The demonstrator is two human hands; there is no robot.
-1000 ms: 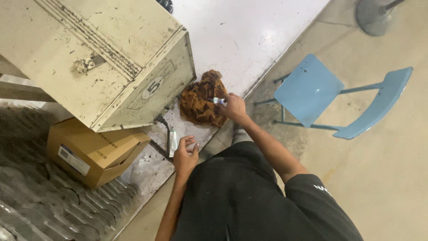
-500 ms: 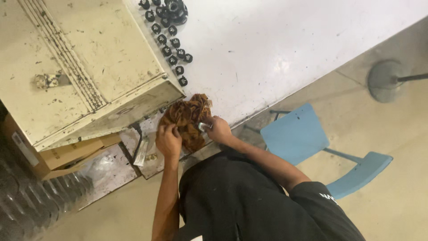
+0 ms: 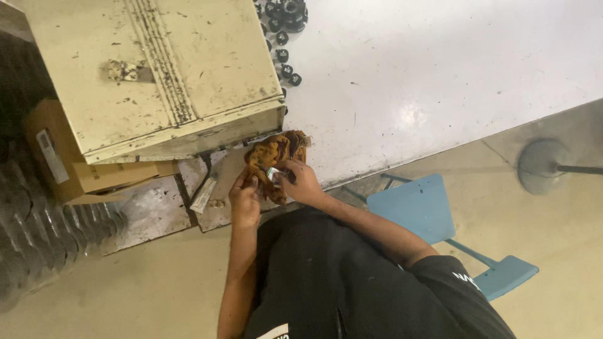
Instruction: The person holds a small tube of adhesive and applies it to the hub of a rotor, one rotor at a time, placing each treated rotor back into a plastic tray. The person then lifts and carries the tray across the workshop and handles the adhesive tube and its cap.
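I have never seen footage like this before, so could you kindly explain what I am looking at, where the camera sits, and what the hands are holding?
There is no machine here: a camera worn on a person's head looks down at their own two bare hands. The left hand and right hand both hold a crumpled orange-brown cloth around a small shiny object, too small to identify. They work at the edge of a scuffed white table, which also carries a worn cream metal cabinet and small black round parts. A light blue chair stands nearby.

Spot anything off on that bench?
The cream metal cabinet is scuffed, chipped and grimy. Small black round parts lie scattered loose beside it. Both hands work a stained orange-brown rag at the table edge.
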